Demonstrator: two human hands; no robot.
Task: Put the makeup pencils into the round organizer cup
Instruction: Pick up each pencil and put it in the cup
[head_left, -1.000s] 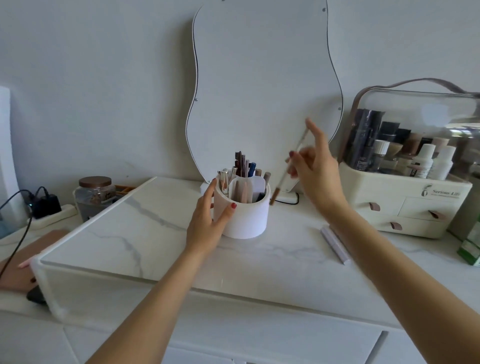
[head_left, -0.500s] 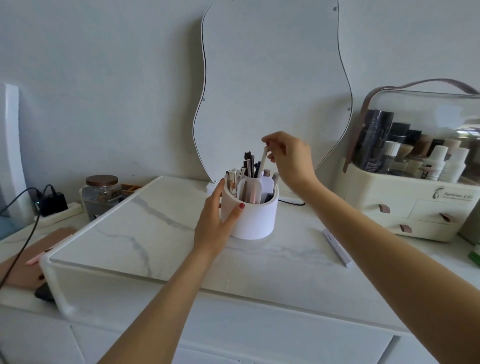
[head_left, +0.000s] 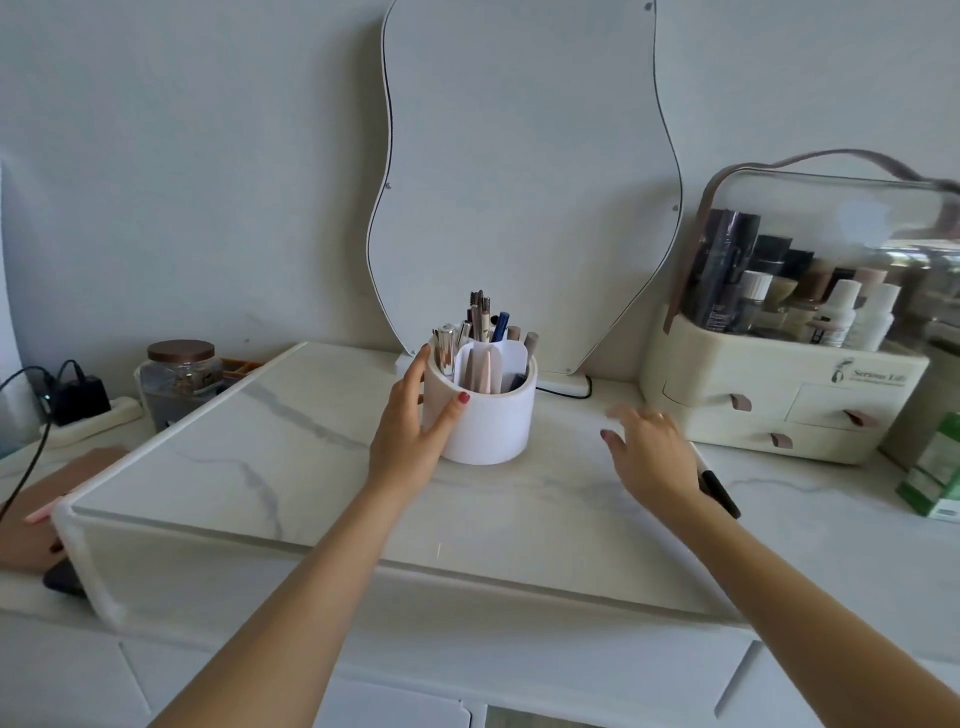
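Observation:
The white round organizer cup stands on the marble-look top in front of the mirror, with several makeup pencils upright in its compartments. My left hand grips the cup's left side, thumb on the front wall. My right hand is blurred and hovers low over the top to the right of the cup, fingers spread, holding nothing. One more pencil lies on the surface under that hand; only its dark end shows past the wrist.
A wavy mirror leans on the wall behind the cup. A cream cosmetics box with drawers and bottles stands at right, a green carton beside it. At left are a glass jar and a charger with cables.
My right hand dropped the light pencil into the cup, then swung down and right to just above the pencil lying on the top. My left hand stayed on the cup.

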